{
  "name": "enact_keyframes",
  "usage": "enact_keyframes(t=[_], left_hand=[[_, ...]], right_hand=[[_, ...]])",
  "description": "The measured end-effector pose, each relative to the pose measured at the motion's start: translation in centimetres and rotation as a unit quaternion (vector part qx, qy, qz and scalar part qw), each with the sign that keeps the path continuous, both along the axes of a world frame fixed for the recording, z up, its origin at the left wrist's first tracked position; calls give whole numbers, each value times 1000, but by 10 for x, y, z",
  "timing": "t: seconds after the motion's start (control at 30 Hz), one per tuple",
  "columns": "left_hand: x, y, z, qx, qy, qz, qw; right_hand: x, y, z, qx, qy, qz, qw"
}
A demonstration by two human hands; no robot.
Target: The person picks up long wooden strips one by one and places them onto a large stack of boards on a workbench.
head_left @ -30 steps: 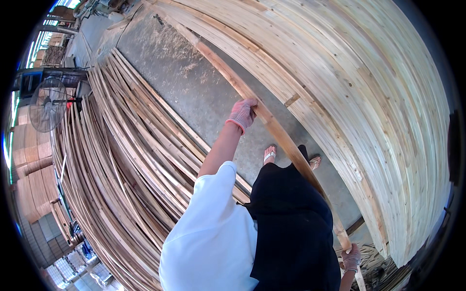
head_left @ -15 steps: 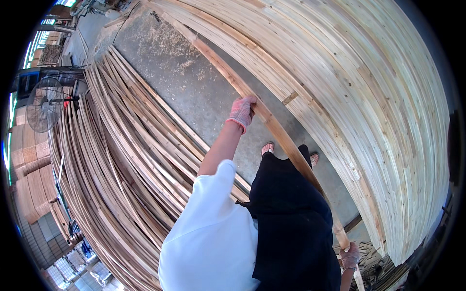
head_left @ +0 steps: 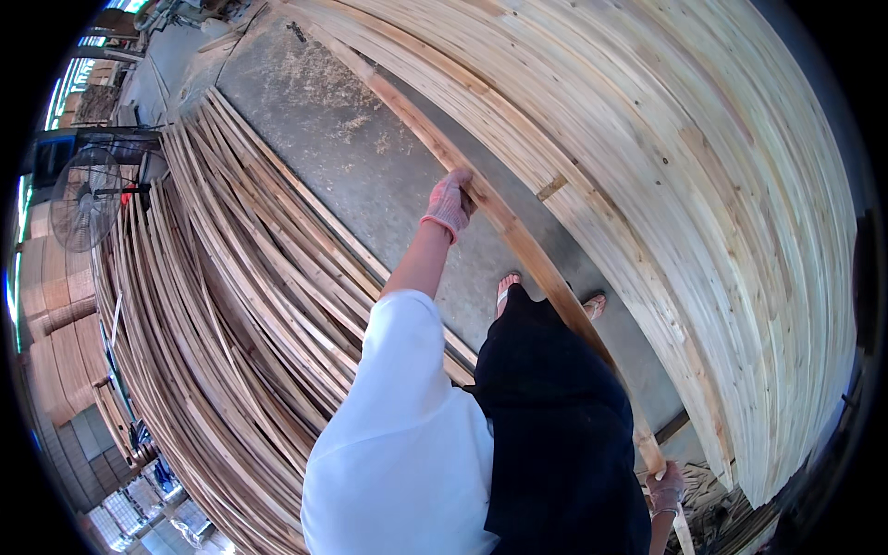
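Between both hands: long wood plank.

Bright daylight all over, strongest at the far left by the fan. Soft, faint shadows on the grey floor. No glare. Sharp in the middle, a little blurry near the rim. Straight planks bent into curves. Black round border.

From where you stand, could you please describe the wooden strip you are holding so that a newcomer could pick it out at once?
Start at the broad stack of pale boards on the right. Along its near edge, above the grey concrete floor, runs one long narrow strip. Unlike the stacked boards, it is lifted free, gripped by the gloved left hand ahead and the right hand at its rear end.
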State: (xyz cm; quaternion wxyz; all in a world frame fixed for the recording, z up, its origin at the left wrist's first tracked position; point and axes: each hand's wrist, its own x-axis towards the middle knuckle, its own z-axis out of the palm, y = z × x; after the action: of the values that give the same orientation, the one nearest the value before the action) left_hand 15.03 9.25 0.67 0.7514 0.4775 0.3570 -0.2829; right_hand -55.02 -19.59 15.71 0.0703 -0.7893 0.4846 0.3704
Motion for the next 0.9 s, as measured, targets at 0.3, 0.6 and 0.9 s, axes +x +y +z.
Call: enact_keyframes(t=[0.3, 0.6, 0.9], left_hand=[[105, 27, -47, 24, -69, 174, 982], [135, 41, -54, 229, -36, -60, 971], [136, 36, -48, 188, -37, -30, 981]], right_hand=[[-13, 1, -9, 8, 18, 12, 1000], [-17, 11, 1, 0, 24, -6, 1000], [-20, 9, 2, -1, 79, -6, 997]])
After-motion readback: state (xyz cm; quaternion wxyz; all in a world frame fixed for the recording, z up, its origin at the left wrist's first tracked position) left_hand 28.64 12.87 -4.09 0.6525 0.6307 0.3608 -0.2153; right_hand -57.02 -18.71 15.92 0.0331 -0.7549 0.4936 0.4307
